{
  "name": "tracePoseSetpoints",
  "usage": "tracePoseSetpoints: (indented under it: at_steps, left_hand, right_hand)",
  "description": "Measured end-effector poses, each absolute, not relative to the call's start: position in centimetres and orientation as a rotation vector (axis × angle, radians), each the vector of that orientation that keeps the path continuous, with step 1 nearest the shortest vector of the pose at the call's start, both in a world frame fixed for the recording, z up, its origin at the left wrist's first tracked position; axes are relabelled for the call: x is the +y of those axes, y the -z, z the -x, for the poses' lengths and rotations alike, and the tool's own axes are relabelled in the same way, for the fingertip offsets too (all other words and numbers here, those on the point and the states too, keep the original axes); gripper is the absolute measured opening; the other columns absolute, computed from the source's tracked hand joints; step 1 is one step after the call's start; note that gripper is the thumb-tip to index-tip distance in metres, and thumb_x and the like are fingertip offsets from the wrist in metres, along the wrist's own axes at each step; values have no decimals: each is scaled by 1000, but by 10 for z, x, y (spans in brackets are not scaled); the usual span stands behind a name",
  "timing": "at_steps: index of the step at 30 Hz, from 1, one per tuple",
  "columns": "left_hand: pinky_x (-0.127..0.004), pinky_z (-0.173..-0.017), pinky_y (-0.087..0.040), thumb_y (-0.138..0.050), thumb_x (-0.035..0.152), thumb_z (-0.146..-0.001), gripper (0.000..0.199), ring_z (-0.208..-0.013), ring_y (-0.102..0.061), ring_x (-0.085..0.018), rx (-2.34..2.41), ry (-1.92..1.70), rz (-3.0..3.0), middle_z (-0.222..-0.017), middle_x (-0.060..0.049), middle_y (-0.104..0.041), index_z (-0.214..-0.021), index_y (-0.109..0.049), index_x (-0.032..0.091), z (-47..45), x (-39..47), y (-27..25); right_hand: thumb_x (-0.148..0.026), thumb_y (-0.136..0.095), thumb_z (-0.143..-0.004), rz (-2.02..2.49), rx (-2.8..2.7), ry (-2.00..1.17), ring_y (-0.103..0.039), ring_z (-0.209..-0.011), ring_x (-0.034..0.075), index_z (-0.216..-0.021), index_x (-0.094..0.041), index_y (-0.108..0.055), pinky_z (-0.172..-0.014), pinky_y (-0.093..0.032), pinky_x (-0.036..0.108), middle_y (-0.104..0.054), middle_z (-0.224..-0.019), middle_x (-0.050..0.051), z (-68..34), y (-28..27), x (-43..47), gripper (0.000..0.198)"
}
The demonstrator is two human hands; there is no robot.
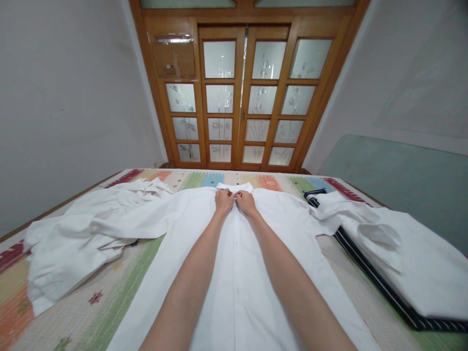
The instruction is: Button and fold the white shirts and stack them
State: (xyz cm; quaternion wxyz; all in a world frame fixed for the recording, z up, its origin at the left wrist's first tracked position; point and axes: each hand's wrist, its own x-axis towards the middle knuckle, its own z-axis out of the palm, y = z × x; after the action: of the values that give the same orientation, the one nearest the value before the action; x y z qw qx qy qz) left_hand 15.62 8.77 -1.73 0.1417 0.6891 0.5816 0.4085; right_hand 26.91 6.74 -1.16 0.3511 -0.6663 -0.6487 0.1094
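Note:
A white button-up shirt (193,214) lies spread on its back, front side up, with its collar (243,187) at the far end and its front placket running toward me. Just below the collar, my left hand (224,200) pinches the top of the placket. My right hand (245,201) is right beside it, fingers closed on the same spot. The fingertips of both hands nearly meet. Whether a button is between them is too small to make out. The shirt's sleeves reach out to both sides.
On the left lies a crumpled white garment (80,243). At the right, another white garment (420,263) rests on a black striped cloth (376,280). A patterned multicoloured cover (109,297) lies underneath. Beyond stand wooden doors with glass panes (239,97); a pale green panel (395,175) leans at right.

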Motion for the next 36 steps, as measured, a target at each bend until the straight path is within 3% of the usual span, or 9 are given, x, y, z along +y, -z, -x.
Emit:
tracePoseSetpoints:
  at_steps: [8,24,36]
  left_hand:
    - [-31,-75,-45,-64,31,-79,18,-80,-64,-22,1771,-1116,-1949,-80,-11,-72,-73,-72,17,-157,87,15]
    - [-30,-91,-41,-54,28,-90,20,-104,-60,-20,1754,-852,-2168,-105,-8,-70,-98,-70,19,-152,78,5]
    - [-34,-95,-38,-50,25,-91,22,-110,-59,-21,1791,-740,-2151,-108,-8,-71,-100,-70,20,-155,80,-2]
  right_hand:
    - [-20,-49,-85,1788,-1728,-181,-65,-91,22,-95,-20,-73,-80,-42,27,-74,-94,9,-264,10,61,27]
    - [-23,-48,-88,1844,-1670,-263,-65,-95,17,-97,-19,-73,-83,-42,23,-74,-101,7,-265,6,61,28]
    - [-23,-49,-87,1869,-1627,-279,-66,-96,18,-97,-19,-73,-82,-44,24,-74,-99,8,-264,4,59,26]
